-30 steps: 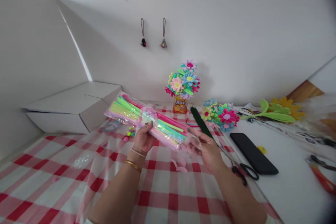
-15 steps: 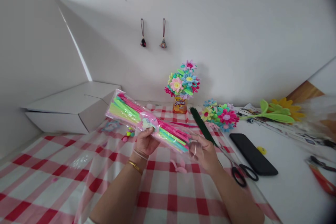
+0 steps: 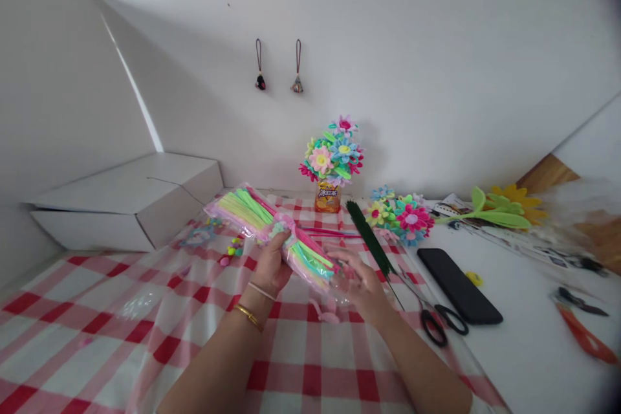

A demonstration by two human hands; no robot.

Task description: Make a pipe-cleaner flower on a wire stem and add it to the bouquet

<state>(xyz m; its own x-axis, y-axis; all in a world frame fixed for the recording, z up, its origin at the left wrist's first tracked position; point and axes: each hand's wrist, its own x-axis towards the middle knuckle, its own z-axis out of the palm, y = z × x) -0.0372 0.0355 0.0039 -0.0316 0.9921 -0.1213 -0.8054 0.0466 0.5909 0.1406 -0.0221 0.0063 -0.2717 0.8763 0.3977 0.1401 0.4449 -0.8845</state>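
Note:
A clear plastic bag of pipe cleaners (image 3: 240, 212), in pink, green, yellow and blue, slants above the checked tablecloth. My left hand (image 3: 273, 266) is closed around its middle, thumb on top near a pink label. My right hand (image 3: 366, 291) is at the bag's right end, with curled fingers on the loose plastic; its fingertips are slightly blurred. Beneath that end lies a small pink piece (image 3: 326, 312). Beyond the bag, a few pink pipe cleaners (image 3: 332, 233) rest on the cloth. To the right is a bundle of dark green stems (image 3: 367, 233).
Black-handled scissors (image 3: 434, 320) and a black phone (image 3: 458, 286) lie to the right, with orange-handled pliers (image 3: 585, 330) farther out. Pipe-cleaner flowers (image 3: 334, 158) stand in an orange container (image 3: 328, 199); another bunch (image 3: 407, 217) lies beside them. A white box (image 3: 130, 197) sits at left.
The bag has dropped a little, its right end now lower and tilted down more. My right hand has shifted left along the plastic, and the view has turned slightly.

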